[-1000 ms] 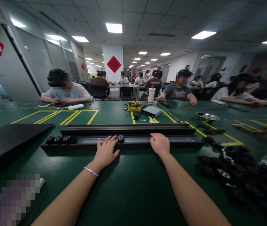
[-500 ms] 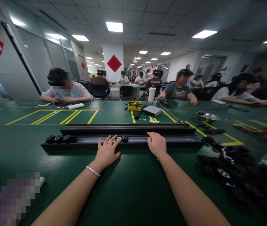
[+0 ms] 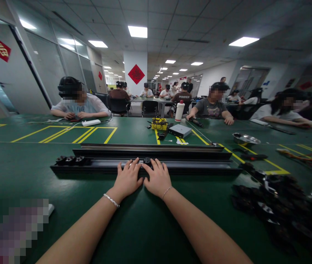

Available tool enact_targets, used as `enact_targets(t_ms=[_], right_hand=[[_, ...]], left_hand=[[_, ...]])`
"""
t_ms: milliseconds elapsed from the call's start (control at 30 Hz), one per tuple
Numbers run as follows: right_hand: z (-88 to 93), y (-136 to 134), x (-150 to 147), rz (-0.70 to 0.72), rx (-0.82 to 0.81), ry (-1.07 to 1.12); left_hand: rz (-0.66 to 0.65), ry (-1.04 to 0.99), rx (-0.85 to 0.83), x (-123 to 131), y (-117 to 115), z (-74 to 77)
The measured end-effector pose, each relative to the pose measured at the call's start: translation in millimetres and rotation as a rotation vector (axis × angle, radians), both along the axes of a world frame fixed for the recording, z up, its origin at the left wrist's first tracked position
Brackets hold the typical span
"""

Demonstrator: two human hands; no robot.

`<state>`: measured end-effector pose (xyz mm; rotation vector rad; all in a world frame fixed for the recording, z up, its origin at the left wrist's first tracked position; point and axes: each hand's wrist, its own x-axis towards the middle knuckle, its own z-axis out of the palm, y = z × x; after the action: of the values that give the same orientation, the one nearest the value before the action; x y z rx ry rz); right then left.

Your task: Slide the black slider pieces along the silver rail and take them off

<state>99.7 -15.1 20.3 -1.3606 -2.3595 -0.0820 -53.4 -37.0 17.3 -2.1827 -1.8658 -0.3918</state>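
A long black channel rail (image 3: pixel 200 165) lies crosswise on the green table, with a smooth grey strip along its inside. One small round black module (image 3: pixel 147 160) sits in the channel near its middle. My left hand (image 3: pixel 128 178) is left of this module, fingers stretched and apart over the channel, fingertips close to the module's side. On the other side my right hand (image 3: pixel 157 178) spreads its fingers over the channel and touches or nearly touches the module. Several similar black modules (image 3: pixel 70 160) stand in a row at the channel's left end.
Another long rail (image 3: pixel 156 147) lies just behind. A heap of black parts (image 3: pixel 282 209) covers the right side, near a metal bowl (image 3: pixel 246 139). Farther back are a yellow box (image 3: pixel 159 124), a grey box (image 3: pixel 180 130) and a white bottle (image 3: pixel 179 111). Co-workers sit across the table.
My right hand has moved left along the channel to the middle module, its fingers now spread beside my left hand. The left hand has stayed by the module. The view has shifted slightly.
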Motion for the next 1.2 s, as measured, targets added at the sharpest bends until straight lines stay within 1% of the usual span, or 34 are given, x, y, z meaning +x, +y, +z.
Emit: enact_targets(t_ms=[133,400,700,967,1200], right_hand=[[-0.4,2,3,0.000,0.003,-0.001],[0.6,3,7,0.010,-0.010,-0.010],[2.8,3,15,-0.024,-0.025,-0.063],[5.7,0,14,-0.035,-0.048,-0.106],[5.7,1,11,-0.063,-0.050,-0.099]], left_hand=[[0.004,0.006,-0.003,0,0,1.5],[0.011,0.010,0.017,-1,1,-0.7],[-0.001,-0.002,0.048,-1,0,-0.2],[0.010,-0.003,0.047,-1,1,-1.1],[0.004,-0.012,0.056,0,1,-0.7]])
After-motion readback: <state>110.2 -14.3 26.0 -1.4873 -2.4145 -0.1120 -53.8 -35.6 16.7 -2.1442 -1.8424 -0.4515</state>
